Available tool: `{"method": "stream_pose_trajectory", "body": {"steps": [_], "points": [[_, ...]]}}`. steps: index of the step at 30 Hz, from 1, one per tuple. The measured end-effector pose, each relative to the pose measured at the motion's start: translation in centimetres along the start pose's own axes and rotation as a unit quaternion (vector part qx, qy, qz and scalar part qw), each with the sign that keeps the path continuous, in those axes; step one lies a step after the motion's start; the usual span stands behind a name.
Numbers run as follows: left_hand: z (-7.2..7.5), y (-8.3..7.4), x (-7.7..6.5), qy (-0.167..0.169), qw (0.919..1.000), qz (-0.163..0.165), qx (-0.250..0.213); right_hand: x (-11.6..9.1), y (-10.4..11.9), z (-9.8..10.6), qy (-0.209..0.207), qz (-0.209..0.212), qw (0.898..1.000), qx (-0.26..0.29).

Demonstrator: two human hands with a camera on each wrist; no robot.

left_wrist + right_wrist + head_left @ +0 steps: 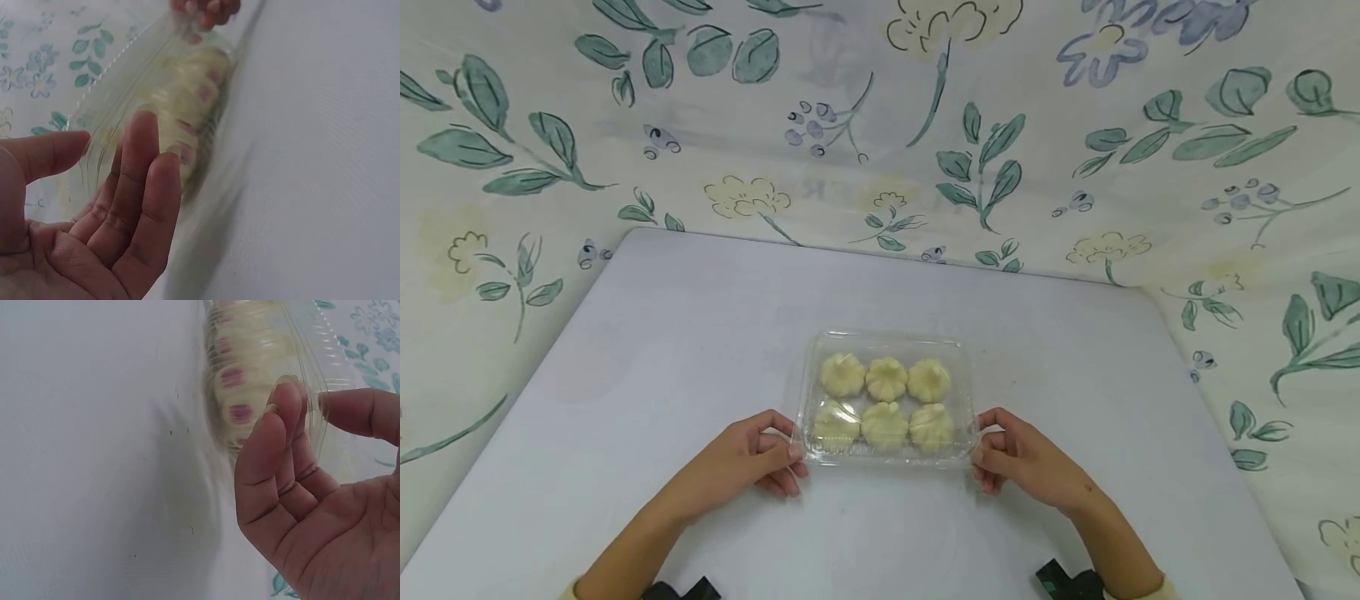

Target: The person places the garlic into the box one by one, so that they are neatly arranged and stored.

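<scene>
A clear plastic clamshell box sits at the middle in the head view, its lid down over several pale yellow, flower-shaped pastries in two rows. My left hand pinches the box's left edge between thumb and fingers. At the opposite edge, my right hand grips in the same way. In the right wrist view, purple patches show on the sides of the pastries, and the box is tilted above its shadow, off the tabletop. The left wrist view shows my left fingers against the clear plastic.
The box is over a white table with rounded far corners. Cloth printed with leaves and flowers hangs behind the table and lies along its sides. Black devices show near both wrists at the bottom edge.
</scene>
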State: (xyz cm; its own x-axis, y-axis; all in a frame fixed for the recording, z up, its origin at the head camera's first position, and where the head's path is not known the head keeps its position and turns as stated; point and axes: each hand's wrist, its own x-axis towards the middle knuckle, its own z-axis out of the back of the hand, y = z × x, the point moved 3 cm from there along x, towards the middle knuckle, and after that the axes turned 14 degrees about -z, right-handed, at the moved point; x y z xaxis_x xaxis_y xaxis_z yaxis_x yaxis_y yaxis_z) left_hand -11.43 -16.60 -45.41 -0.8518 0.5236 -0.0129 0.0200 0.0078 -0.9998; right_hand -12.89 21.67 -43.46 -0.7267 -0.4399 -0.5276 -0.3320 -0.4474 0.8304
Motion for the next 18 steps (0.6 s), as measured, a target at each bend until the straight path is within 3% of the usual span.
{"method": "stream_pose_trajectory", "body": {"steps": [18], "points": [[-0.69, 0.21, 0.37, -0.014, 0.9999, -0.006, 0.001, -0.34, 0.25, -0.21, -0.015, 0.002, 1.0, -0.003]]}}
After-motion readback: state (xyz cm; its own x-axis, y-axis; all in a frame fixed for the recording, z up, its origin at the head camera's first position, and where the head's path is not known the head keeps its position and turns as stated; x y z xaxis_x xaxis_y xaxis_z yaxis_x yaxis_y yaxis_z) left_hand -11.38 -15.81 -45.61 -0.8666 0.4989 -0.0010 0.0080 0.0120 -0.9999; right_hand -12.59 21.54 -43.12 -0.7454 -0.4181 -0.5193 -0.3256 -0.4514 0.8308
